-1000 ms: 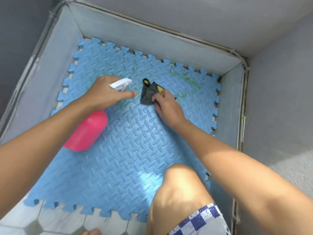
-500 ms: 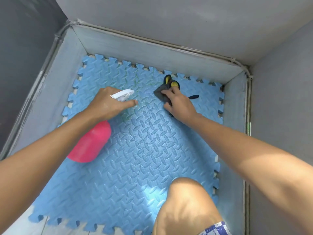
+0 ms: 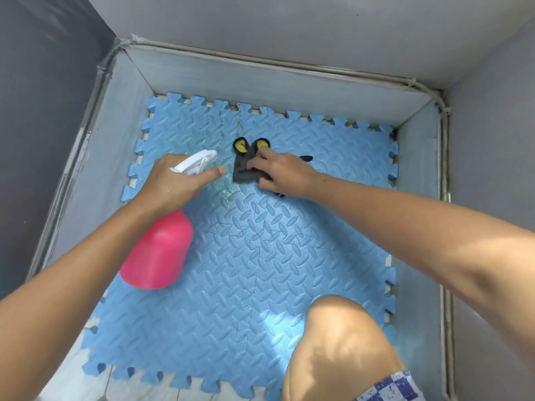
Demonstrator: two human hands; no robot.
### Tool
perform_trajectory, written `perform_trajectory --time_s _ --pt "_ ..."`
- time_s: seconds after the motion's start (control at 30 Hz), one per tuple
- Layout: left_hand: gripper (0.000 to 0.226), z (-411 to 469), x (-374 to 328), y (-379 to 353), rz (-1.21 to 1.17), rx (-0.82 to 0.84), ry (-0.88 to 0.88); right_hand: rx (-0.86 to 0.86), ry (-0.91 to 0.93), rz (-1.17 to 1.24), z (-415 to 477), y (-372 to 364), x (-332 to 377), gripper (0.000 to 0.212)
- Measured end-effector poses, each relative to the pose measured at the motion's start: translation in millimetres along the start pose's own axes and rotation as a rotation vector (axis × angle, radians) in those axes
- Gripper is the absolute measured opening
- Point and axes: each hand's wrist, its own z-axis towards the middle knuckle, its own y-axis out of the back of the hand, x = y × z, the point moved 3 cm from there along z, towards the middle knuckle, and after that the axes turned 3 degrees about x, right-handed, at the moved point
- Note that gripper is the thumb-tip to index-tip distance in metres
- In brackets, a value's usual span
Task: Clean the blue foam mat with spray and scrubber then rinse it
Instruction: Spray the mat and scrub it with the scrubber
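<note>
Right hand (image 3: 285,175) has pulled the scrubber (image 3: 243,172) back from the far edge of the blue foam mat (image 3: 260,270), fingers curled on it. Left hand (image 3: 170,183) grips the spray bottle (image 3: 159,250) over the mat's left. Scrubber appears soft: press flat from above.

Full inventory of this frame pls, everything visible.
mat: one, blue, on the floor between the walls
streaks: several, green, far part of the mat
bottle: one, pink with white trigger, above the mat's left side
scrubber: one, grey with black and yellow parts, far middle of the mat
walls: grey, three sides of the mat
tiles: white, near left
left hand: one, grips the bottle
right hand: one, holds the scrubber on the mat
knee: one, bare, near right
shorts: blue-white check, bottom edge
</note>
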Motion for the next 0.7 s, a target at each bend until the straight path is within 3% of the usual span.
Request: perform_trajectory --time_s 0.07,0.13,0.2,0.27,0.4,0.47,0.53,0.7 --pt "0.067 -2 0 3 -0.020 0.028 0.004 -0.128 -0.227 -0.016 2 15 -35 0.040" --pt "0.052 -5 0 3 -0.036 0.050 0.011 -0.322 -0.584 0.089 -8 31 -71 0.040" --pt "0.043 -8 4 -2 -0.034 0.073 0.032 -0.458 -0.741 0.156 -17 30 -77 0.040" --pt "0.041 -12 7 -7 -0.023 0.105 0.061 -0.418 -0.640 0.122 -22 17 -49 0.039" --pt "0.048 -12 12 -3 -0.039 0.092 0.090 -0.089 0.010 0.121 -58 -18 30 0.033" --pt "0.052 -11 14 -1 -0.059 0.084 0.088 -0.062 0.063 0.112 -78 -19 29 0.033" --pt "0.050 -11 14 -1 -0.062 0.092 0.076 -0.174 -0.132 0.137 -84 -8 -2 0.034" --pt "0.050 -12 22 -5 -0.023 0.068 0.025 -0.636 -1.016 0.268 -110 21 -84 0.040"
